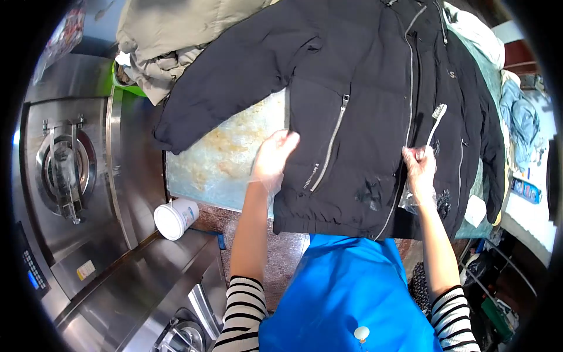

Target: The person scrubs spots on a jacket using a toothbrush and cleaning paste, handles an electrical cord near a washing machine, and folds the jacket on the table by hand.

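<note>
A black padded jacket (375,135) lies spread in front of me, its front zips showing. Wet dark patches mark the cloth near the hem. My right hand (420,167), in a clear plastic glove, is closed on a white toothbrush (434,126) over the jacket's front opening. The bristle end points up and away from me. At the jacket's left side edge is my left hand (274,154), its fingers curled together and apparently pinching the cloth. Clear plastic covers its wrist too.
The jacket rests on a stained pale tabletop (229,141). A beige garment (170,29) is heaped at the back left, above a green basin (126,82). A white tub (176,219) stands left, beside steel machines (67,170). A blue packet (526,190) lies far right.
</note>
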Demonstrator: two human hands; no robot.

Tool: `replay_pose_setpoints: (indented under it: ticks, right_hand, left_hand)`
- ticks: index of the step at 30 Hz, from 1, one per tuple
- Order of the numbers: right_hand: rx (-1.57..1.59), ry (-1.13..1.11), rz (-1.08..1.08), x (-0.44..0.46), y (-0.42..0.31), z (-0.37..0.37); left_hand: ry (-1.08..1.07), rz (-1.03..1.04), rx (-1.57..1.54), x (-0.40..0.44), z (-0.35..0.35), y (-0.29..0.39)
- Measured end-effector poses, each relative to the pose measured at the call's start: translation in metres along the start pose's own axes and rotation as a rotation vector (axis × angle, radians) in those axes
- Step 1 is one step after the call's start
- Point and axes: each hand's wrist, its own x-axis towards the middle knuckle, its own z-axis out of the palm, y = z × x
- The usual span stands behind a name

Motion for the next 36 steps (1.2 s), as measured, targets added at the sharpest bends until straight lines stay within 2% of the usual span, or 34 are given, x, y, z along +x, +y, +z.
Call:
replay_pose_setpoints:
  ticks: [1, 6, 7, 21, 23, 24, 29, 32, 34, 35, 36]
  right_hand:
    - [-0.025, -0.01, -0.028, 0.0, 0.0, -0.001]
    - [-0.208, -0.013, -0.052, 0.007, -0.001, -0.001]
    - [-0.219, -0.013, -0.106, 0.007, -0.002, -0.003]
    - [-0.253, 0.001, -0.148, 0.008, 0.013, -0.017]
    - [-0.327, 0.04, -0.124, 0.007, 0.041, -0.026]
    - [-0.371, 0.063, -0.107, 0.004, 0.052, -0.034]
    - [-0.282, 0.04, -0.126, -0.003, 0.005, -0.051]
    - [-0.159, -0.011, 0.033, -0.014, -0.007, -0.027]
    - [-0.106, -0.014, 0.097, -0.021, -0.015, -0.009]
    - [-0.101, 0.007, 0.018, -0.024, -0.007, -0.002]
    - [-0.086, 0.013, 0.04, -0.028, -0.008, 0.004]
  left_hand:
    - [-0.084, -0.06, -0.159, -0.009, 0.004, 0.014]
    - [-0.035, 0.0, -0.109, -0.029, 0.015, 0.03]
    - [-0.014, 0.007, -0.112, -0.033, 0.016, 0.034]
    - [0.092, -0.052, -0.063, -0.036, 0.002, 0.032]
    - [0.151, -0.014, 0.026, -0.029, -0.007, 0.015]
    - [0.116, -0.08, -0.078, -0.033, -0.005, 0.03]
    - [0.08, -0.108, 0.374, -0.019, -0.02, 0.026]
    - [0.234, 0.071, 0.409, -0.016, -0.002, 0.025]
    - [0.318, 0.134, 0.549, -0.006, 0.011, 0.023]
    - [0.36, 0.168, 0.617, 0.001, 0.019, 0.022]
    - [0.346, 0.168, 0.636, 0.004, 0.028, 0.027]
